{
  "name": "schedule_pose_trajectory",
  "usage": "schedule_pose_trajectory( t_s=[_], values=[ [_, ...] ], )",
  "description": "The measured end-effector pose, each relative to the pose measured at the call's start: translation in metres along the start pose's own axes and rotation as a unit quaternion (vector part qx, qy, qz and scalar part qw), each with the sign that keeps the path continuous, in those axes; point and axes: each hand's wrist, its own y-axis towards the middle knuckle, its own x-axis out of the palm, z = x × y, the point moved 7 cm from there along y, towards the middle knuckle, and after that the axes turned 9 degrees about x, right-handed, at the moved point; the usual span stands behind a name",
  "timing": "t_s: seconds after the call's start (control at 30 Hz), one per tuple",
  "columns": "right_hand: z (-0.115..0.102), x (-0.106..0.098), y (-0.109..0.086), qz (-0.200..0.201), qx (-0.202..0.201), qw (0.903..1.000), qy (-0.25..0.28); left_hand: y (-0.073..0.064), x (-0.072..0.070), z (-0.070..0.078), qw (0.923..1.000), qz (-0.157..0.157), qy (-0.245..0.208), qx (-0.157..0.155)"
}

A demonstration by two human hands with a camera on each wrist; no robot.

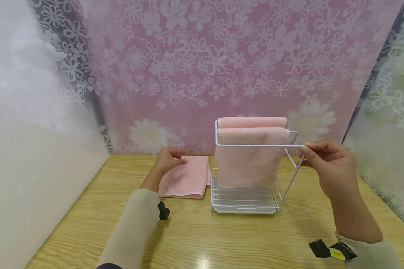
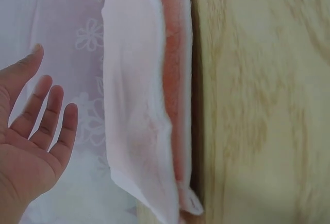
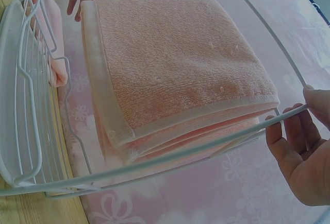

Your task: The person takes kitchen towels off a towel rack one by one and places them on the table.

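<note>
A white wire rack [image 1: 252, 145] stands on the table, with a pink terry towel [image 1: 249, 164] folded over one bar and a second pink towel [image 1: 252, 121] over the bar behind it. At the rack's upper right front corner, my right hand [image 1: 333, 166] pinches the wire between thumb and fingers. To the left of the rack lies a folded pink cloth [image 1: 190, 177] with a pale edge. My left hand [image 1: 168, 160] hovers by this cloth's upper left part. The left wrist view shows its fingers [image 2: 61, 131] spread loosely, apart from the cloth and holding nothing.
A shallow white tray [image 3: 7, 85] sits under the rack's wire base. The wood-grain table [image 1: 188, 239] reaches back to a pink flowered curtain [image 1: 175, 67], and pale sheets [image 1: 30, 112] hang at both sides.
</note>
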Motion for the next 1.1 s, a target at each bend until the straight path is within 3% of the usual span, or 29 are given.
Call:
schedule_pose_trajectory(
  t_s=[0.33,0.67,1.1],
  values=[
    [0.001,-0.001,-0.001,0.007,0.002,1.0000,-0.006,-0.010,-0.002,0.010,0.9993,-0.010,-0.033,-0.014],
    [0.001,-0.002,-0.002,0.017,0.000,0.9999,-0.001,-0.018,-0.005,0.029,0.9978,0.004,-0.065,0.005],
    [0.001,-0.002,-0.002,0.012,-0.004,0.9999,-0.005,-0.027,-0.006,0.043,0.9967,-0.007,-0.078,0.023]
  ],
)
